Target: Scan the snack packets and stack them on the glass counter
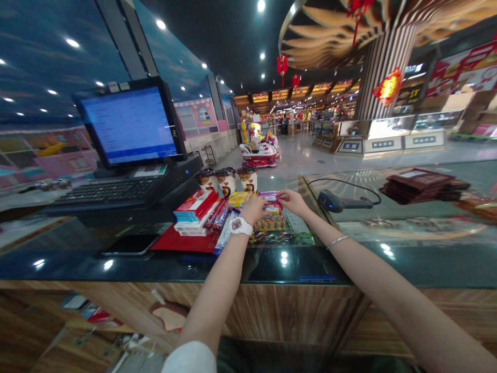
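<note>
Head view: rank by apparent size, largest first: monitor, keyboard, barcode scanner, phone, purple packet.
1. Monitor
2. Keyboard
3. Barcode scanner and phone: too alike to rank; the phone also looks nearer the camera
4. Purple packet: smallest visible area

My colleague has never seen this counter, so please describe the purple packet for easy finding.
From the large monitor, go right to the three cups. Just nearer and to their right, the purple packet lies by the right hand. Its purple colour separates it from the yellow packet on its left and the red packet nearer the camera.
</note>
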The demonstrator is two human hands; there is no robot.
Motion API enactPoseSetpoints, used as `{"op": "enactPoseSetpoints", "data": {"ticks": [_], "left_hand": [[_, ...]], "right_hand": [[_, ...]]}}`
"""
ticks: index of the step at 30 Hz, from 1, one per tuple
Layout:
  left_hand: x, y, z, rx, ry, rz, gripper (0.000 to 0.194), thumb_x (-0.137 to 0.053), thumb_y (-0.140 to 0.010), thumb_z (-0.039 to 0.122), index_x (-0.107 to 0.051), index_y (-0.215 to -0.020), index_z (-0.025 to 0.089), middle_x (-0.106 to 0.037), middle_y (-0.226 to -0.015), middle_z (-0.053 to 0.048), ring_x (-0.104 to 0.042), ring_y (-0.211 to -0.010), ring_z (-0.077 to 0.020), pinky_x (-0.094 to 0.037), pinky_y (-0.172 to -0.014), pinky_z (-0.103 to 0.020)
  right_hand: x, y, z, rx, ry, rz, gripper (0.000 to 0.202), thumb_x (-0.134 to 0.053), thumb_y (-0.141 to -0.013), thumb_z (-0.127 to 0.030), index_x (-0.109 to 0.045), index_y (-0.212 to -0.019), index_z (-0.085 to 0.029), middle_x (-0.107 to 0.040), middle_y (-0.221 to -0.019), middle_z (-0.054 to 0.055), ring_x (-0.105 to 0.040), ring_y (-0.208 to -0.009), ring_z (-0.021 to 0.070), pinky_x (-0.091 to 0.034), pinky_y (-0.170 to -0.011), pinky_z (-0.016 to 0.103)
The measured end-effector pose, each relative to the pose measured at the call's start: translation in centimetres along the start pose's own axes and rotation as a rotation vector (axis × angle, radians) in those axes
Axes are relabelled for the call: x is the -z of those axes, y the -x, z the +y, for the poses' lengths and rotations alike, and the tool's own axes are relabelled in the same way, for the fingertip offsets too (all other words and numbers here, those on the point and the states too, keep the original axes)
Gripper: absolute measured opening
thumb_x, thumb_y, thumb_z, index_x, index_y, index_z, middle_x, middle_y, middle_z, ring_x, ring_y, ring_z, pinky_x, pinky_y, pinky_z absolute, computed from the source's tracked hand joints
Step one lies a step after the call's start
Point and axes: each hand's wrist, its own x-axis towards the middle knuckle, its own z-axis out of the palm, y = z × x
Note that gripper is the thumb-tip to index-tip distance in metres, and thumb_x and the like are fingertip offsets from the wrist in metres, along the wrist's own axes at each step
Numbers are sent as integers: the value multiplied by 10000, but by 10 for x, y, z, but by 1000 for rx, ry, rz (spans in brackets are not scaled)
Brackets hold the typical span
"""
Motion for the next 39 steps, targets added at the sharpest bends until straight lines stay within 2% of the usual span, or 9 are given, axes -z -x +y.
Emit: {"op": "enactPoseSetpoints", "data": {"ticks": [6, 10, 13, 17, 21, 24, 27, 33, 39], "left_hand": [[0, 1, -1, 18, 4, 81, 482, -780, -743, 421, -621, -1151, 218, -628, -1197, -67, -557, -1182, -258, -230, -1186, -483], [-5, 3, -4, 56, 38, 38, 669, -745, -773, 457, -500, -1353, 234, -535, -1418, -104, -424, -1362, -311, -138, -1203, -576], [-7, 3, -5, 78, 30, -16, 683, -709, -803, 477, -471, -1397, 236, -497, -1472, -107, -354, -1419, -326, -89, -1205, -605], [-8, 3, -5, 81, 16, -14, 688, -688, -819, 486, -458, -1423, 248, -500, -1474, -98, -360, -1421, -323, -70, -1211, -607], [-8, 3, -5, 82, 22, -20, 771, -696, -805, 508, -400, -1468, 250, -432, -1529, -98, -319, -1445, -329, -60, -1204, -630], [-4, 3, -3, 89, 36, -34, 835, -713, -782, 533, -376, -1485, 232, -393, -1552, -107, -280, -1464, -333, -49, -1202, -635], [4, 3, 2, 96, 52, -31, 794, -674, -818, 535, -375, -1487, 229, -375, -1562, -110, -266, -1473, -329, -66, -1205, -626], [19, 2, 24, 75, 70, 36, 634, -573, -910, 465, -399, -1472, 228, -382, -1559, -101, -291, -1466, -314, -148, -1203, -614], [22, -5, 75, -85, 67, 61, 566, -544, -934, 397, -405, -1456, 230, -381, -1563, -80, -295, -1466, -291, -145, -1205, -610]], "right_hand": [[3, 2, 2, -5, -31, -25, 216, -657, -752, -125, -672, -957, -190, -709, -1069, 56, -720, -836, 160, -608, -797, 329], [3, 4, 1, -19, -17, -38, 333, -670, -712, -77, -666, -1026, -190, -688, -1167, 80, -718, -909, 178, -596, -841, 354], [3, 5, 0, -26, 1, -39, 354, -660, -719, -72, -670, -1050, -195, -691, -1181, 82, -714, -934, 192, -582, -880, 392], [4, 7, -1, -26, 23, -34, 360, -642, -743, -93, -679, -1082, -209, -695, -1189, 77, -705, -980, 210, -564, -921, 427], [6, 8, -3, -2, 98, -55, 411, -620, -756, -109, -670, -1152, -210, -671, -1255, 92, -675, -1072, 231, -542, -960, 439], [9, 10, -10, 48, 176, -63, 437, -600, -765, -114, -654, -1191, -195, -657, -1282, 106, -642, -1144, 242, -508, -1009, 446], [16, 11, -21, 122, 257, -50, 449, -581, -774, -112, -639, -1213, -188, -666, -1266, 106, -614, -1194, 237, -454, -1073, 441], [53, 24, -44, 272, 470, -90, 540, -584, -791, -145, -550, -1330, -148, -595, -1361, 151, -553, -1273, 256, -415, -1108, 462], [119, 63, -51, 341, 699, -75, 549, -562, -838, -218, -496, -1382, -177, -543, -1421, 144, -499, -1320, 287, -419, -1093, 501]]}}
